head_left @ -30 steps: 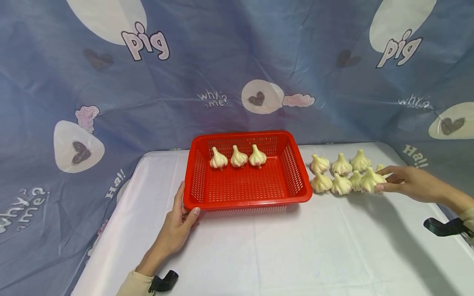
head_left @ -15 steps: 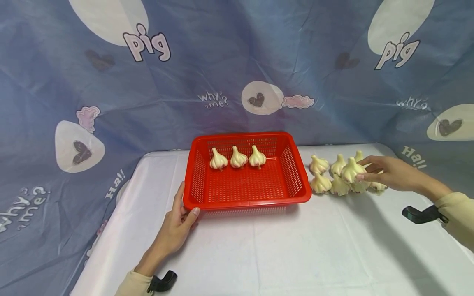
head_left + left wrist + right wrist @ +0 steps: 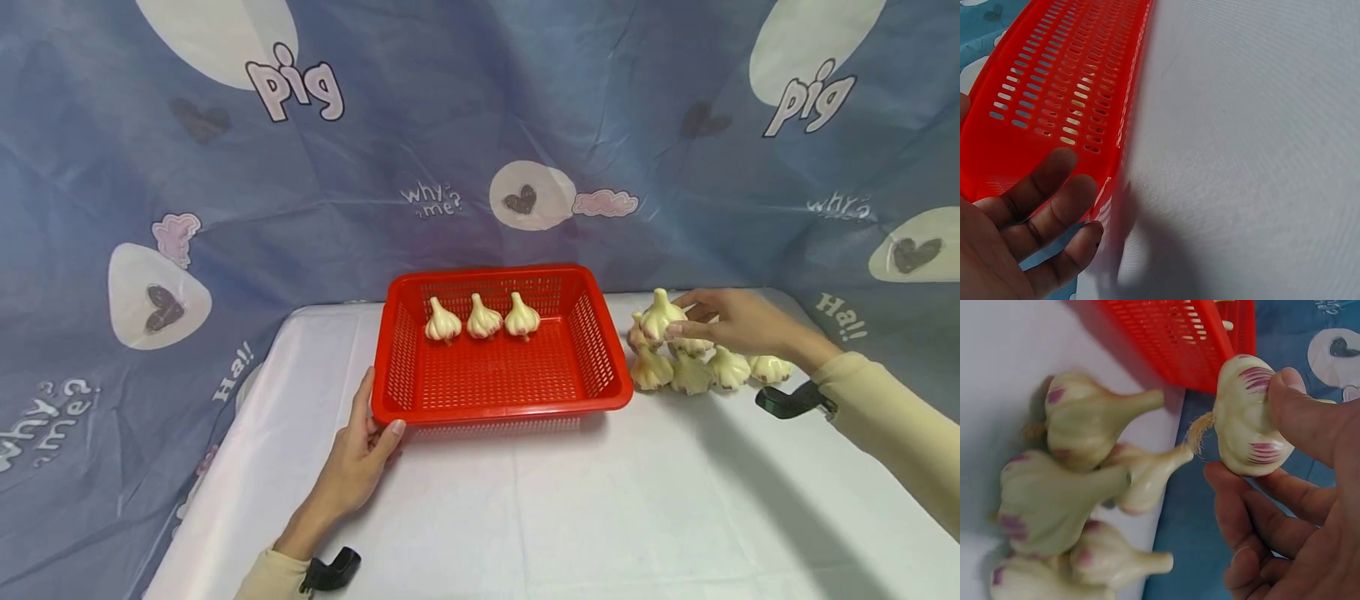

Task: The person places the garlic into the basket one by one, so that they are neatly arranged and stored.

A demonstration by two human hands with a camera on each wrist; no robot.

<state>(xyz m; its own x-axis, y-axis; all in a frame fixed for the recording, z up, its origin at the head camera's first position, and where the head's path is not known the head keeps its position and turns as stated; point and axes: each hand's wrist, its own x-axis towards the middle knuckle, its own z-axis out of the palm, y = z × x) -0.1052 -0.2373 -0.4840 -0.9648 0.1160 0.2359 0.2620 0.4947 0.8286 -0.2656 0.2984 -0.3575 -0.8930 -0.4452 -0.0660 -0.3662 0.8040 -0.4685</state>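
Observation:
A red perforated plastic basket (image 3: 495,412) stands mid-table, three garlic bulbs (image 3: 483,320) in a row along its back. My left hand (image 3: 354,468) grips its front left corner, thumb over the rim. In the left wrist view, fingertips (image 3: 1085,187) lie against the outside of the basket wall (image 3: 997,150). My right hand (image 3: 738,321) pinches a garlic bulb (image 3: 662,318) between thumb and fingers, raised above the loose ones right of the basket. The right wrist view shows this bulb's purple streaks and tuft of roots (image 3: 1199,432) plainly.
Several more garlic bulbs (image 3: 729,368) are grouped on the white tablecloth (image 3: 615,508) right of the basket, some partly hidden by the right hand and its bulb. A blue printed curtain (image 3: 450,125) hangs directly behind the table.
My right hand has carried its garlic bulb left across the group, toward the basket, and a little higher. The left hand and basket have stayed in place.

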